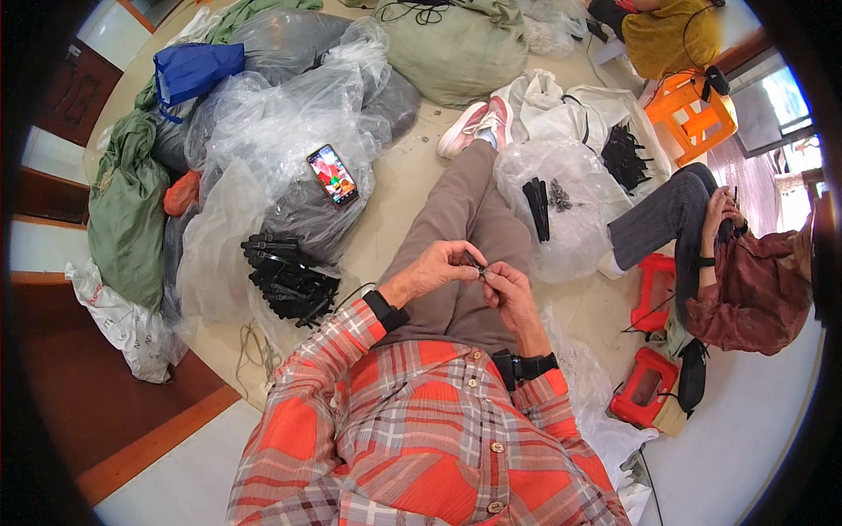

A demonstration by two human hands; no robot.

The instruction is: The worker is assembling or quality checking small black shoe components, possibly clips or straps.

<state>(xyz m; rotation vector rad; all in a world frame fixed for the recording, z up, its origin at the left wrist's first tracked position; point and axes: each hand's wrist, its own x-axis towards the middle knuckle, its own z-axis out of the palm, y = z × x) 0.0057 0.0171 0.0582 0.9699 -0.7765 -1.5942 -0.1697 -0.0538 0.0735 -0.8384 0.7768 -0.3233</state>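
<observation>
Above my lap, my left hand is closed in a pinch on a small dark piece, too small to name exactly. The fingers of my right hand are pinched together at the near end of that piece, and both sets of fingertips almost meet. What the right fingertips grip is mostly hidden. Right of my knees, several black strips lie on a clear plastic bag, beside a little heap of small metal-looking parts. Left of my legs is a pile of black strap-like pieces.
A lit phone rests on large plastic-wrapped bundles. Green sacks stand at the left and far side. On the right sits a co-worker, near red plastic stools, an orange stool and more black strips.
</observation>
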